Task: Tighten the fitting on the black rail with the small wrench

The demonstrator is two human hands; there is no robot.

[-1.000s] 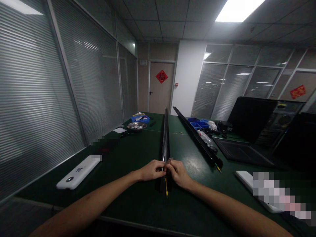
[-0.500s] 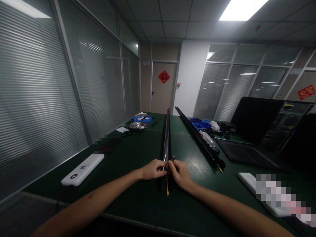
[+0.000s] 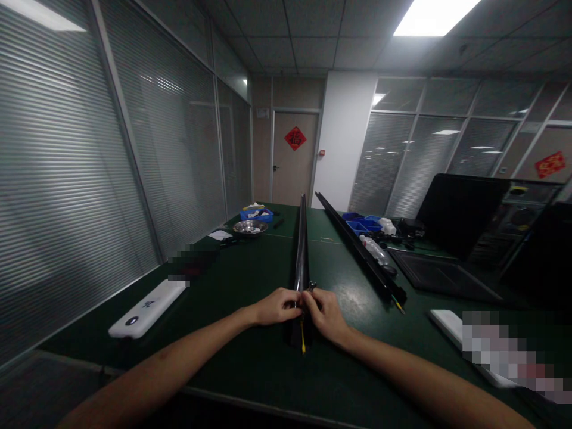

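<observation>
A long black rail (image 3: 302, 238) lies lengthwise on the green table (image 3: 223, 369), its near end under my hands. My left hand (image 3: 277, 306) is closed on the near end from the left, thumb and fingers pinching it. From the right, my right hand (image 3: 329, 314) is closed against the same end, its fingertips meeting those of the left. A small shiny metal piece (image 3: 312, 286) pokes out above the right fingers; the rest of it is hidden. Below the fingers, a yellow wire (image 3: 303, 341) hangs out of the rail's end.
A second black rail (image 3: 357, 247) lies at an angle to the right, with a yellow-green wire at its end. Farther right are a plastic bottle (image 3: 374, 250), blue bins (image 3: 357, 227) and a black panel (image 3: 440, 274). A metal bowl (image 3: 250, 228) and white device (image 3: 147, 308) sit left.
The view has shifted very slightly. Both hands keep the same grip at the rail's near end, and nothing else has visibly moved.
</observation>
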